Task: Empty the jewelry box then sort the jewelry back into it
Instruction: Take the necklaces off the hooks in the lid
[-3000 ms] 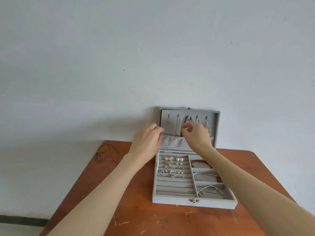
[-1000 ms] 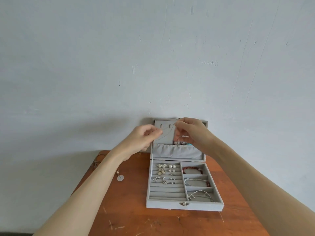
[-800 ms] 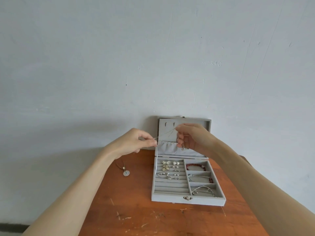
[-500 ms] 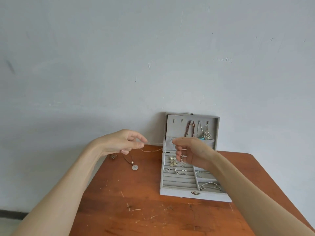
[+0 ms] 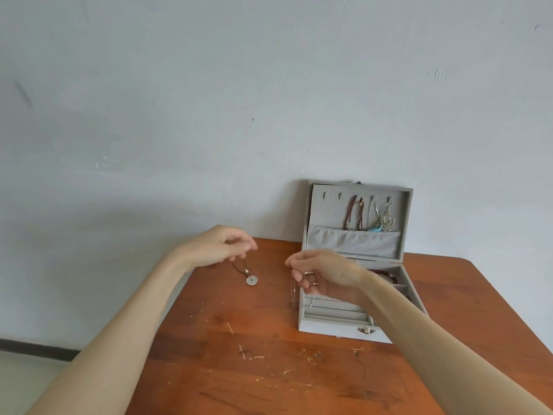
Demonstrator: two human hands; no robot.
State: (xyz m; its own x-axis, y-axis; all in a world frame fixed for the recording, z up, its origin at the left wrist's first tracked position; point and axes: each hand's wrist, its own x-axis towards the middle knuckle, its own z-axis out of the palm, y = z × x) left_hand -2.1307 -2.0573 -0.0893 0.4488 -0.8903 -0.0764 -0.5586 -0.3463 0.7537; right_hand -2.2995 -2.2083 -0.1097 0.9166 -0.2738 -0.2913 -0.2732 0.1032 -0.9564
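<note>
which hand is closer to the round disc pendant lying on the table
Left. The left hand hovers just above and left of the disc pendant, over its cord. The right hand is farther right, at the jewelry box's left edge.

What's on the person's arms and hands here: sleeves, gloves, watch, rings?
Both forearms are bare, with no sleeves in view. The left hand and right hand wear no gloves, and no watch or wristband shows. Whether any finger wears a ring cannot be told.

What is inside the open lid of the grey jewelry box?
Inside the lid, dark red beads and silver pendants hang from hooks; two left hooks are bare. Their lower ends disappear into the fabric pocket, whose contents cannot be seen.
</note>
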